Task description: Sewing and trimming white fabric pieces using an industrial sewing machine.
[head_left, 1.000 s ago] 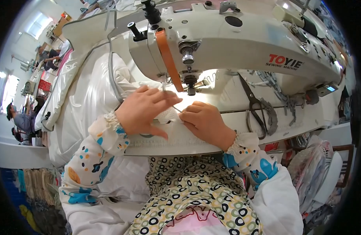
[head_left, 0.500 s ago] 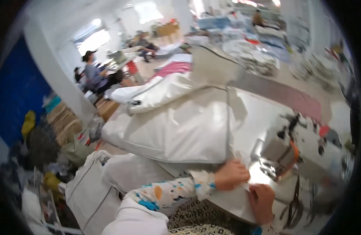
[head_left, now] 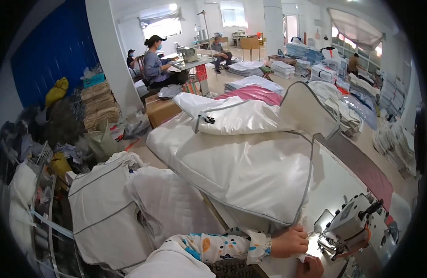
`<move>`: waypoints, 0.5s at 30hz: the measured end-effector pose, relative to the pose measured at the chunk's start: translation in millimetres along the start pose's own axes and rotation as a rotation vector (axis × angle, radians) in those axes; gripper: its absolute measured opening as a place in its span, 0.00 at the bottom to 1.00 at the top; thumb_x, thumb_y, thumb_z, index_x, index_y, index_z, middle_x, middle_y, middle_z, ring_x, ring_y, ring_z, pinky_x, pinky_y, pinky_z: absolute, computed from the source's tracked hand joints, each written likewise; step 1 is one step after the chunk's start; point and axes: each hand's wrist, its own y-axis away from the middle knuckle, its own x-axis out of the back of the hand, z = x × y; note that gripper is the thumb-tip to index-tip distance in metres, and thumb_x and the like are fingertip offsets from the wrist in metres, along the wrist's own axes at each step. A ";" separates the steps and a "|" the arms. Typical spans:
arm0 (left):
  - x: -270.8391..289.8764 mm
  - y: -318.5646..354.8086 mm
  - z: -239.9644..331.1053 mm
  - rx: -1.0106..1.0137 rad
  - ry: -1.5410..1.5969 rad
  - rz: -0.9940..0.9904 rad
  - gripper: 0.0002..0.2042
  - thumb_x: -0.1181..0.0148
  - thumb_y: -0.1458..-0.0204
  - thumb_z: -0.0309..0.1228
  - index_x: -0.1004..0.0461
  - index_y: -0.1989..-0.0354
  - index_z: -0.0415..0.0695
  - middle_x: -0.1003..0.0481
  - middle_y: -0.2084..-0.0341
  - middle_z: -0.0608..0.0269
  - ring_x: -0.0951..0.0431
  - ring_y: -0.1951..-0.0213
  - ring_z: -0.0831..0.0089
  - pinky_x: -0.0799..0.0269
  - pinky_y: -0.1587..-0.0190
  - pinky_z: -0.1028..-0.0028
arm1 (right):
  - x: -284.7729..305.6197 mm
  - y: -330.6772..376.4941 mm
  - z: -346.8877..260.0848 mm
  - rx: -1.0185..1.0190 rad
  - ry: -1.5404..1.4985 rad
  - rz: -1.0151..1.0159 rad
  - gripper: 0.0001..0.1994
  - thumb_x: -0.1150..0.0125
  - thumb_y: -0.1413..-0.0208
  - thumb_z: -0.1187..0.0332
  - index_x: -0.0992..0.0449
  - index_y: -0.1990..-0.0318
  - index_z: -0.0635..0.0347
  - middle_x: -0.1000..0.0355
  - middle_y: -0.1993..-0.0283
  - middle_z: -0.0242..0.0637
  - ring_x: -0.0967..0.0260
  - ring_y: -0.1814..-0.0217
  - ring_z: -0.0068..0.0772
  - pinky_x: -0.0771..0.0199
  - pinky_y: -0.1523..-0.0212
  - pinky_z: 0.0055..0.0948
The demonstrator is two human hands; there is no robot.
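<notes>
A large white cover with grey piped edges (head_left: 236, 171) lies spread across the table, its near right corner reaching my left hand (head_left: 290, 242). The fingers of that hand are bent and closed on the cover's edge. Close below it is my right hand (head_left: 312, 267), partly cut off by the lower rim, its fingers curled too. A small bit of white material shows between both hands, but what my right fingers hold is hidden. Just right of my hands stands a sewing machine (head_left: 348, 222), its lamp lighting the needle area.
More white piped covers (head_left: 102, 213) hang at the left of the table. Beyond them are a wire rack (head_left: 49, 208), stacked brown bundles (head_left: 100, 104) and a cardboard box (head_left: 162, 110). A person at another sewing machine (head_left: 189, 54) sits farther back. Fabric piles (head_left: 315, 58) fill the far right.
The view has swung and sharpened, so the table and machine appear lower and farther right. Both hands stay close together by the machine; my right hand is now more cut off below.
</notes>
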 end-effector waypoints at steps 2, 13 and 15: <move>0.4 0.5 -1.3 0.004 0.019 0.001 0.11 0.38 0.65 0.29 0.29 0.69 0.49 0.29 0.70 0.69 0.29 0.59 0.67 0.40 0.51 0.64 | 1.0 -1.0 -3.2 -0.029 -0.026 0.008 0.06 0.39 0.46 0.73 0.21 0.62 0.64 0.24 0.64 0.48 0.27 0.65 0.51 0.27 0.62 0.42; 6.5 -2.2 -2.0 0.032 0.103 -0.001 0.13 0.36 0.65 0.27 0.29 0.67 0.48 0.28 0.69 0.68 0.29 0.57 0.65 0.39 0.50 0.62 | 7.0 -0.5 -11.6 -0.095 -0.052 0.079 0.09 0.34 0.45 0.70 0.21 0.60 0.65 0.25 0.67 0.46 0.28 0.67 0.46 0.27 0.64 0.39; 6.9 -2.6 -1.7 0.037 0.083 -0.031 0.13 0.37 0.64 0.28 0.29 0.67 0.48 0.28 0.70 0.68 0.28 0.58 0.65 0.39 0.50 0.63 | 6.3 0.2 -11.4 -0.110 -0.062 0.083 0.09 0.34 0.44 0.69 0.21 0.59 0.65 0.25 0.67 0.46 0.27 0.68 0.46 0.26 0.64 0.39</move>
